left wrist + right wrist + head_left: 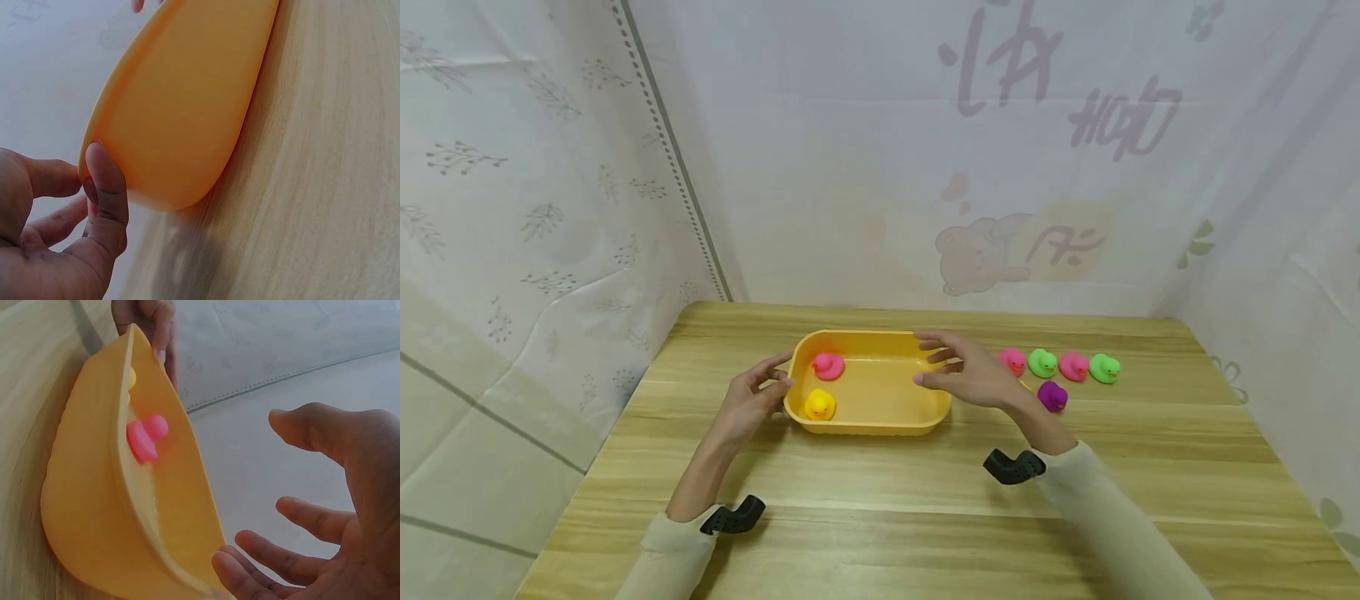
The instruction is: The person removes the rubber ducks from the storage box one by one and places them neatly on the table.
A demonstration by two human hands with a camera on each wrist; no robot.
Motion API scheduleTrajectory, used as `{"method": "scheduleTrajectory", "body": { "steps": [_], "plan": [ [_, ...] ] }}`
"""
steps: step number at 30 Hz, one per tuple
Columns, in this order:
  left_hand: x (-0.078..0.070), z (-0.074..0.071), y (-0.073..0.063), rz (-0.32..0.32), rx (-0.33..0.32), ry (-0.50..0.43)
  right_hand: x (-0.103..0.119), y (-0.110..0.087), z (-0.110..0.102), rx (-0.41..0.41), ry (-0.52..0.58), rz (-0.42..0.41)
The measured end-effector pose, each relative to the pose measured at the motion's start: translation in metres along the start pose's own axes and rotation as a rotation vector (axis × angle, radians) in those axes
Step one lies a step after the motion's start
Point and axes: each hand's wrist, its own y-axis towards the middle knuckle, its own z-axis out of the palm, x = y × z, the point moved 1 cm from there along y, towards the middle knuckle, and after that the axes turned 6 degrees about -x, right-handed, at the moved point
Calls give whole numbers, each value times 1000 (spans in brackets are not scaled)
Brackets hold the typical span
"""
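Observation:
A yellow-orange plastic tub (887, 385) sits on the wooden table, holding a pink rubber duck (829, 367) and a yellow rubber duck (820, 406) near its left end. My left hand (754, 402) pinches the tub's left rim; in the left wrist view the thumb and fingers lie on either side of the edge of the tub (181, 94). Over the tub's right end hovers my right hand (966, 371), its fingers spread with nothing between them. In the right wrist view its fingertips (228, 575) appear close to the rim; whether they touch cannot be told.
Right of the tub stand several rubber ducks: a pink one (1012, 361), a green one (1042, 363), another pink (1073, 367), another green (1105, 368) and a purple one (1052, 397). Something yellow shows partly behind my right wrist. Printed curtains hang around the table (880, 500).

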Motion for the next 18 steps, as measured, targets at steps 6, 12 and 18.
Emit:
{"method": "scheduleTrajectory", "body": {
  "steps": [6, 12, 18],
  "plan": [
    [0, -1, 0, -1, 1, 5, 3, 12, 11, 29, -8, 10],
    [1, -1, 1, 8, 5, -2, 4, 21, 24, 77, -22, 34],
    [0, -1, 1, 7, 5, -4, 4, 28, 38, 118, 7, 56]
  ]
}}
